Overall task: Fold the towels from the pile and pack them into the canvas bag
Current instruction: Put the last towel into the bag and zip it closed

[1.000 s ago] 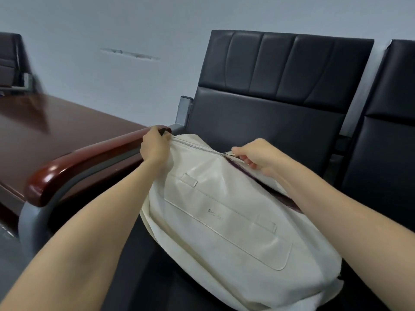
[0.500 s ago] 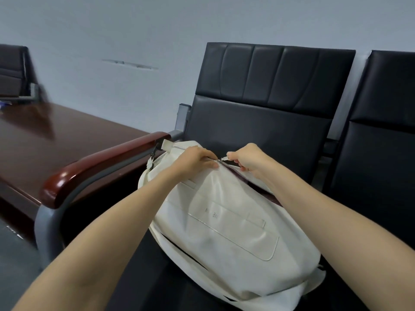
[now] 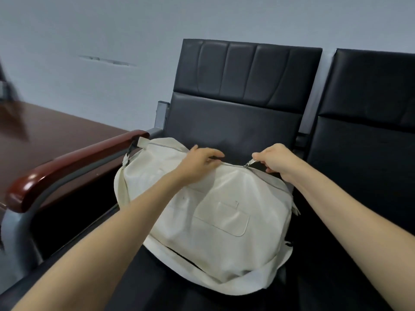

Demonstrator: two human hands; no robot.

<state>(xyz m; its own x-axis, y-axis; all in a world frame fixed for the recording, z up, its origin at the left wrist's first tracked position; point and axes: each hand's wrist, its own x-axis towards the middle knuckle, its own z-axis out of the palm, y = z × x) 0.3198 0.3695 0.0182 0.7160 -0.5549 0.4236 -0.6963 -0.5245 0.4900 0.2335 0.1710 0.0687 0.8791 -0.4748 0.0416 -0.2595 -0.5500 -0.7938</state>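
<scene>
A cream canvas bag (image 3: 208, 223) lies on the seat of a black chair, its front pocket facing me and its strap looped along the bottom. My left hand (image 3: 199, 162) grips the bag's top edge beside the zip line. My right hand (image 3: 275, 159) pinches the metal zip pull (image 3: 249, 163) near the bag's right end. The zip looks closed to the left of the pull, with a short dark gap to its right. No towels show; the bag's inside is hidden.
The black padded chair (image 3: 235, 104) has a red-brown wooden armrest (image 3: 74, 162) on the left. A second black chair (image 3: 368, 131) stands to the right. A dark wooden table (image 3: 51, 131) lies at the left, with a grey wall behind.
My right hand has drawn the zip pull rightward along the bag's top. My left hand has followed it from the bag's left end toward the middle. The bag has settled lower on the seat.
</scene>
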